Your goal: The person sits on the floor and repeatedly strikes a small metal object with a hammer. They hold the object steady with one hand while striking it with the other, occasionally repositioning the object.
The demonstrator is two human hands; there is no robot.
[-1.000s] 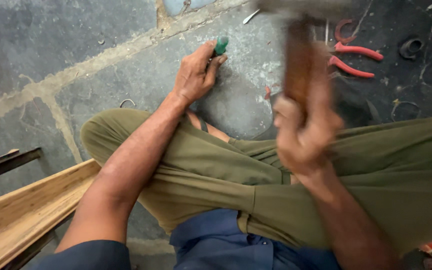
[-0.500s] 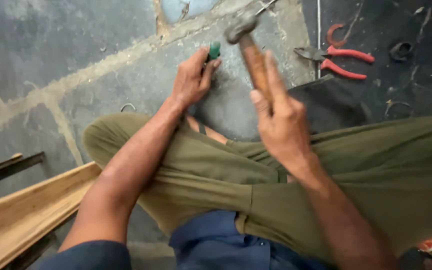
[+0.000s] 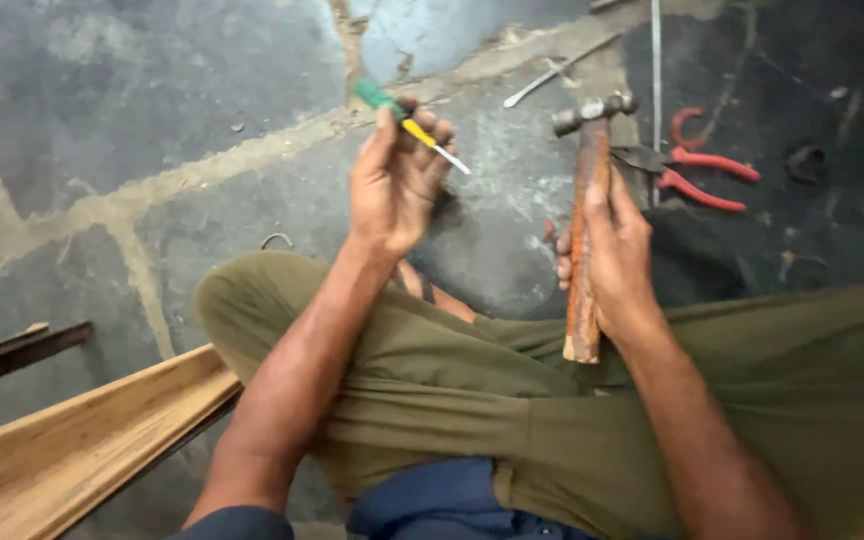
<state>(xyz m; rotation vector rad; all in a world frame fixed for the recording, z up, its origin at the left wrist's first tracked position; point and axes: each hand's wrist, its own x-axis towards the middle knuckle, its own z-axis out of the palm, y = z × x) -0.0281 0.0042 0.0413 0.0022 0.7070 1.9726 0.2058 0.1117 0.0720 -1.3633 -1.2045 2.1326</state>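
My left hand is raised off the stone floor and holds a small screwdriver with a green and yellow handle, its thin metal tip pointing right. My right hand grips the worn wooden handle of a hammer, head up and away from me, handle end resting near my thigh. Both hands hover above my crossed legs in olive trousers. The two tools are apart and do not touch.
Red-handled pliers lie on the dark floor to the right of the hammer head. A thin metal rod lies further away. A light wooden moulding and a dark bar lie at lower left. A small metal ring sits by my knee.
My left hand has lifted the screwdriver off the floor and turned it sideways. My right hand has brought the hammer down from a raised swing to an upright rest.
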